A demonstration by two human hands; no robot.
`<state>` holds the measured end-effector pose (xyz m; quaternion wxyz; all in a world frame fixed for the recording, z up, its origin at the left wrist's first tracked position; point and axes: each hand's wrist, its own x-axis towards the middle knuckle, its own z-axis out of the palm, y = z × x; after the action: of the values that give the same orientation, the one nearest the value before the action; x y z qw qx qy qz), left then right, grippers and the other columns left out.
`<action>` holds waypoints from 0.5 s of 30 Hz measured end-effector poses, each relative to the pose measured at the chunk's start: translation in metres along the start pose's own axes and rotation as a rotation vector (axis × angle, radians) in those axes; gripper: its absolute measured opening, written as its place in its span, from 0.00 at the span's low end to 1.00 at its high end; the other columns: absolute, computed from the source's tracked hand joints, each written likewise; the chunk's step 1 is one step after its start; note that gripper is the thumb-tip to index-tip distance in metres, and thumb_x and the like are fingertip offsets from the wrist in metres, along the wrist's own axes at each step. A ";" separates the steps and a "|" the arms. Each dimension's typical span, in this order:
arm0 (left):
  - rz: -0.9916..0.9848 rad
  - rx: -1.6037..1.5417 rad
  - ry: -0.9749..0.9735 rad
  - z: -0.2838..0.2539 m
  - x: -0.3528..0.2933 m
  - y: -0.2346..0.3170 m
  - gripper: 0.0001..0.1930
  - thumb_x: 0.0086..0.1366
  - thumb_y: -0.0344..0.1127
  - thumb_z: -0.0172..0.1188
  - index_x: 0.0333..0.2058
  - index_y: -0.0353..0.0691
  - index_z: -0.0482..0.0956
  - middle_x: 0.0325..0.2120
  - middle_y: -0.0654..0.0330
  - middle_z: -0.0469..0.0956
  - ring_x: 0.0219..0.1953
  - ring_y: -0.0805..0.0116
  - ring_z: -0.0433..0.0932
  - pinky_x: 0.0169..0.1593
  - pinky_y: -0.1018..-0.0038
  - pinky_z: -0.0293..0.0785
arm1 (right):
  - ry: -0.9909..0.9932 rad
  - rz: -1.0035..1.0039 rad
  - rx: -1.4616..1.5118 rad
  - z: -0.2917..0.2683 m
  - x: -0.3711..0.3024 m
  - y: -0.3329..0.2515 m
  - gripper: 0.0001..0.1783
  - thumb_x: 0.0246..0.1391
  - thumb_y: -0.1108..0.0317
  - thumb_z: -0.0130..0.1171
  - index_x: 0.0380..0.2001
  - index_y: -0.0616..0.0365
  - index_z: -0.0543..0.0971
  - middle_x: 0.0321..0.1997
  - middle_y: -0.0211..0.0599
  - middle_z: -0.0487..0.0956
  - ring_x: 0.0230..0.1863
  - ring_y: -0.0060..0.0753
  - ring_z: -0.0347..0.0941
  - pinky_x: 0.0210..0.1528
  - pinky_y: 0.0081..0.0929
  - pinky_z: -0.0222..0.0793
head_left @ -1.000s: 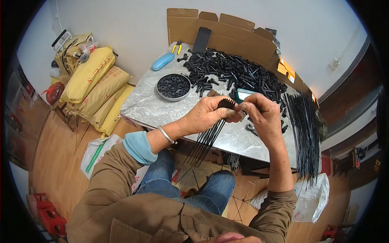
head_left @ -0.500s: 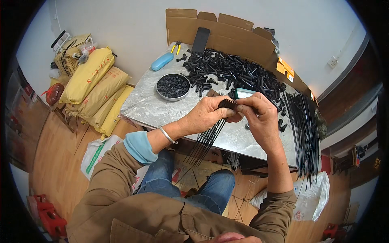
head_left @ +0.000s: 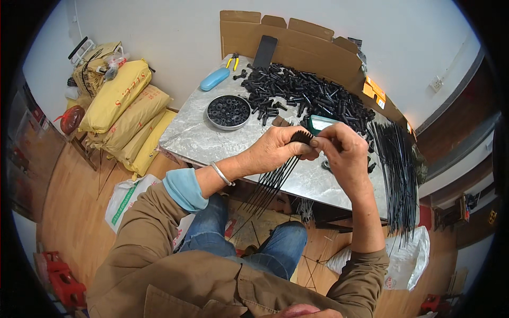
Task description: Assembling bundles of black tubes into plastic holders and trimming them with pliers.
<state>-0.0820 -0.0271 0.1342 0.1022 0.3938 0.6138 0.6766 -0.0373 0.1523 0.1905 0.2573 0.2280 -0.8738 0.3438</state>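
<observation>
My left hand [head_left: 273,151] is closed round a bundle of long, thin black rods [head_left: 271,183]. Their upper ends fan out in a row above its fingers, while the lower lengths hang past the table's front edge. At that row, my right hand [head_left: 345,153] has thumb and forefinger pinched together; whatever is between them is too small to make out. Just behind the hands lies a green box-like object with a pale top [head_left: 321,123]. Farther back spreads a heap of black bolt-shaped parts [head_left: 313,98]. A round metal dish [head_left: 229,127] of small black rings stands left of the heap.
More black rods [head_left: 395,175] lie over the table's right edge. Pliers with yellow handles [head_left: 234,60] and a light blue case [head_left: 214,79] sit at the back left. A cardboard sheet [head_left: 302,42] walls the table's rear. Yellow sacks [head_left: 124,106] are stacked at left.
My right hand has shifted slightly right and its fingers have changed pose at the rod ends. My left hand still grips the bundle. The whole view has moved slightly.
</observation>
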 end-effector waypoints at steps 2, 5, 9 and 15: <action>-0.011 0.014 -0.007 -0.002 0.000 0.002 0.10 0.67 0.33 0.53 0.40 0.33 0.78 0.36 0.58 0.82 0.42 0.71 0.80 0.49 0.75 0.75 | -0.013 -0.032 0.060 0.000 0.000 0.000 0.03 0.47 0.80 0.62 0.27 0.63 0.78 0.24 0.30 0.75 0.24 0.19 0.72 0.26 0.18 0.68; 0.024 0.041 -0.035 -0.002 -0.001 0.006 0.09 0.66 0.33 0.55 0.39 0.33 0.79 0.36 0.58 0.82 0.42 0.72 0.80 0.49 0.76 0.75 | -0.061 -0.045 0.070 -0.007 0.000 -0.001 0.04 0.48 0.81 0.60 0.30 0.64 0.79 0.27 0.30 0.75 0.27 0.18 0.73 0.28 0.17 0.68; 0.028 0.136 -0.072 -0.007 0.001 0.011 0.09 0.65 0.32 0.57 0.39 0.35 0.81 0.35 0.60 0.83 0.42 0.73 0.79 0.48 0.76 0.74 | -0.099 0.121 0.162 -0.003 -0.003 -0.007 0.05 0.49 0.81 0.59 0.30 0.63 0.80 0.28 0.29 0.75 0.30 0.18 0.74 0.32 0.16 0.69; 0.095 0.289 -0.150 -0.019 0.006 0.013 0.10 0.59 0.34 0.63 0.39 0.39 0.83 0.32 0.59 0.83 0.35 0.74 0.80 0.41 0.76 0.74 | -0.140 0.157 0.423 -0.001 0.000 0.003 0.03 0.52 0.81 0.58 0.31 0.65 0.78 0.28 0.29 0.76 0.29 0.16 0.72 0.33 0.17 0.70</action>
<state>-0.0944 -0.0409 0.1502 0.0576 0.4823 0.6761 0.5541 -0.0387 0.1549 0.1891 0.1150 0.2314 -0.8132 0.5214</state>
